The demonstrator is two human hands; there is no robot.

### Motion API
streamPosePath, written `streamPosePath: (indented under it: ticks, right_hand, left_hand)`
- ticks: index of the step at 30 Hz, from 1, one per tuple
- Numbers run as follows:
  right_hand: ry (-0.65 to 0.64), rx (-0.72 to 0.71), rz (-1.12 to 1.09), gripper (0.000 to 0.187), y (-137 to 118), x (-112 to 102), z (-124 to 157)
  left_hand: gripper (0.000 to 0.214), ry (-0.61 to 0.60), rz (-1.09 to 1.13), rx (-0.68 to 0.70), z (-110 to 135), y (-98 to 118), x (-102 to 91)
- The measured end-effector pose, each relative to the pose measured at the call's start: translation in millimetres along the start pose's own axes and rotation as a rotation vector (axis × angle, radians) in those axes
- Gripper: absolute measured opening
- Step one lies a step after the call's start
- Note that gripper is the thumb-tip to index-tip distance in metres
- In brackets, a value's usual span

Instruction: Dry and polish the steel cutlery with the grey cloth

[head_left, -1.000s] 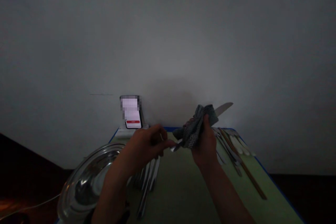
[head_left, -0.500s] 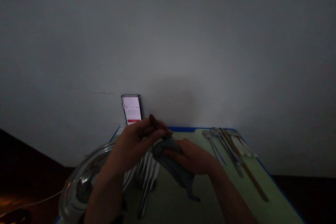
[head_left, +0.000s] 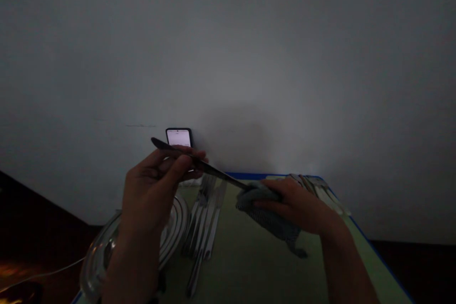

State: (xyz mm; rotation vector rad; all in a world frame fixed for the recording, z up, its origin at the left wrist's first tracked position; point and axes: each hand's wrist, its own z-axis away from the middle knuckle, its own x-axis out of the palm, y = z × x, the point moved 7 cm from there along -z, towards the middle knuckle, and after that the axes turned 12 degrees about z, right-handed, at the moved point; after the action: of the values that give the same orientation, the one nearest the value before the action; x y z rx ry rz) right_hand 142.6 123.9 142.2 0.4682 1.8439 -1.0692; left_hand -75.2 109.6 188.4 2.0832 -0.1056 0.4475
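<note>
My left hand (head_left: 160, 175) is closed, thumb and fingers pinching the handle of a long slim piece of dark metal cutlery (head_left: 221, 173). Its rounded end sticks out beyond my fingers at the upper left. The other end runs into a grey-green cloth (head_left: 265, 209) and is hidden there, so I cannot tell what kind it is. Around that hidden end my right hand (head_left: 288, 202) grips the cloth, whose loose tail hangs down to the right. Several metal knives and forks (head_left: 204, 228) lie side by side on the table below my left hand.
At the left stands a shiny round metal basin (head_left: 174, 232), partly behind my left forearm. A lit phone (head_left: 179, 137) leans against the wall. More cutlery (head_left: 327, 194) lies at the table's far right, partly hidden by my right hand. The green tabletop (head_left: 270, 275) has a blue edge.
My hands have moved apart, the left to the left and up, the right to the right with the cloth. More of the cutlery's length now shows between them.
</note>
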Motion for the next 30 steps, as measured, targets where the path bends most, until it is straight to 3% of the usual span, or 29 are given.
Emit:
streamPosePath:
  ticks: [7, 12, 19, 24, 30]
  right_hand:
    - [-0.118, -0.059, -0.05, 0.026, -25, 14, -2]
    - [-0.033, -0.059, -0.116, 0.025, -21, 5, -1]
    - [0.106, 0.005, -0.174, 0.018, 5, -21, 14]
    - [0.057, 0.014, -0.066, 0.022, 6, -19, 14]
    - [-0.034, 0.06, 0.064, 0.026, 10, -14, 14]
  left_hand:
    - [0.006, -0.196, -0.07, -0.085, 11, -10, 31.0]
    - [0.005, -0.056, -0.1, -0.024, 9, -10, 25.5]
    - [0.014, 0.087, 0.164, 0.009, 1, -14, 11.6]
    - [0.023, 0.088, 0.215, -0.023, 0, -18, 12.5]
    - [0.024, 0.203, 0.162, -0.039, -2, -21, 1.2]
